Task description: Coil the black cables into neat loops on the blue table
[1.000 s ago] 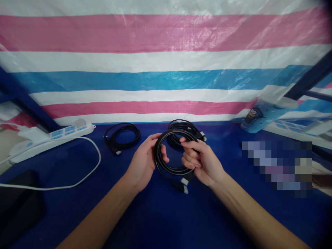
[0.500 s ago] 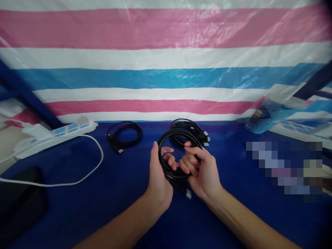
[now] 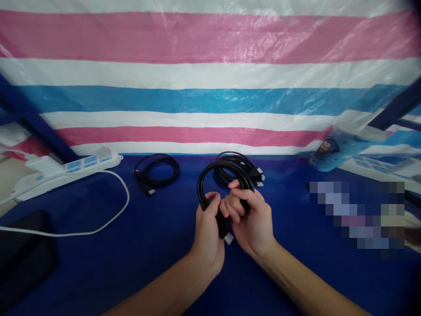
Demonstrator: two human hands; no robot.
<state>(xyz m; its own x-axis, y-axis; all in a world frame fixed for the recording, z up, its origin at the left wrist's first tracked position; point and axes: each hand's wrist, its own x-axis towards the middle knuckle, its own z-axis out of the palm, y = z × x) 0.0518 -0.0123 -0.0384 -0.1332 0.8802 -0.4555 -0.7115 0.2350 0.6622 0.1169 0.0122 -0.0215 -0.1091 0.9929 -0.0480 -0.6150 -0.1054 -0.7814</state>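
Note:
A coiled black cable (image 3: 210,175) stands upright between my hands over the blue table (image 3: 131,263). My left hand (image 3: 208,235) grips the lower left of the coil. My right hand (image 3: 251,219) clasps the lower right, fingers curled round the strands. A silver plug end (image 3: 228,238) pokes out below, between the two hands. Behind this coil lies a second coiled black cable (image 3: 245,169) with silver plugs. A third coiled black cable (image 3: 157,172) lies flat further left.
A white power strip (image 3: 66,171) lies at the back left, its white cord (image 3: 108,219) looping over the table. A dark object (image 3: 23,254) sits at the left edge. A blue packet (image 3: 335,147) leans at the back right. A striped tarpaulin (image 3: 210,74) closes the back.
Both hands have closed in on the bottom of the coil. The left hand shifted right and lower, now gripping where the plug end hangs. The loop looks narrower and more upright.

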